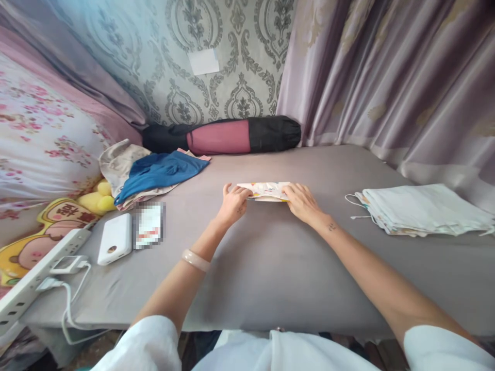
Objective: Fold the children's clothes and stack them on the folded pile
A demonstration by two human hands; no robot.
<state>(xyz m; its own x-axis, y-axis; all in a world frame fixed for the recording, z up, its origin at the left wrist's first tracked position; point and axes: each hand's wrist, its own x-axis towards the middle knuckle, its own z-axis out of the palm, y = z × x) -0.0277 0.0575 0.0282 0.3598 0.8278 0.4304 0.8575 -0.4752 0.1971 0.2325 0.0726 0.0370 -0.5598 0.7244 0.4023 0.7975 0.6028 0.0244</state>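
My left hand (234, 202) grips the left end of a small, white folded cloth (267, 190) with a colourful print. At its other end my right hand (302, 202) has its fingers closed on the edge. The cloth is stretched level between both hands, at or just above the grey sheet (270, 268); I cannot tell whether it touches. Part of each end is hidden under my fingers. Off to the right lies a stack of white cloth pieces (421, 208), with thin white strings sticking out from its left side.
Blue and beige clothes (162, 172) lie in a pile at the left. Near them are a white power bank (115, 239), a blurred-out item (149, 225) and a power strip (46, 273) with white cables. A long black-and-pink bag (220, 136) rests along the wall.
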